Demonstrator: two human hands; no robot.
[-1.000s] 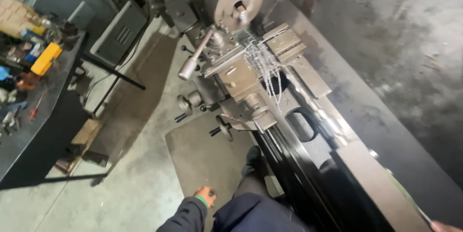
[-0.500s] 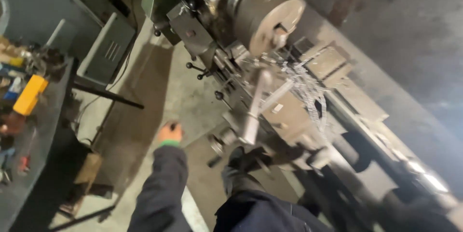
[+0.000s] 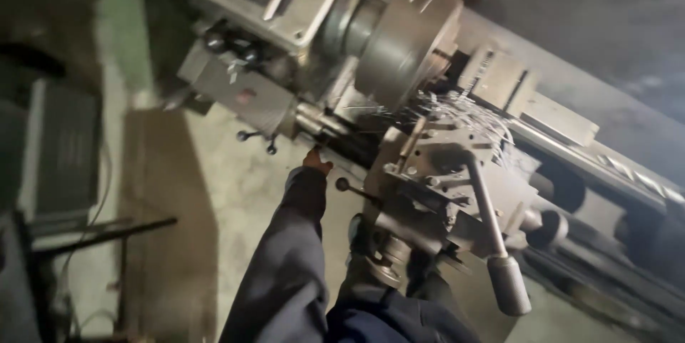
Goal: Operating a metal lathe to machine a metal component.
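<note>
I look down at a metal lathe. Its round chuck (image 3: pixel 410 40) sits top centre, with the tool post and carriage (image 3: pixel 446 172) just below it, covered in shiny metal swarf (image 3: pixel 457 111). My left hand (image 3: pixel 316 160), at the end of a dark blue sleeve, reaches up to the lathe's front below the headstock (image 3: pixel 242 90); its fingers are bent against the machine, and what they touch is hidden. A long lever with a dark knob (image 3: pixel 508 286) sticks out toward me from the carriage. My right hand is out of sight.
A concrete floor (image 3: pixel 235 193) lies left of the lathe, with a dark mat (image 3: pixel 160 229) on it. A dark bench and cabinet (image 3: pixel 50 150) stand at the far left. The lathe bed (image 3: pixel 606 172) runs off to the right.
The view has closed in on the lathe's headstock and carriage. My left arm has risen from low by the floor up to the lathe's front.
</note>
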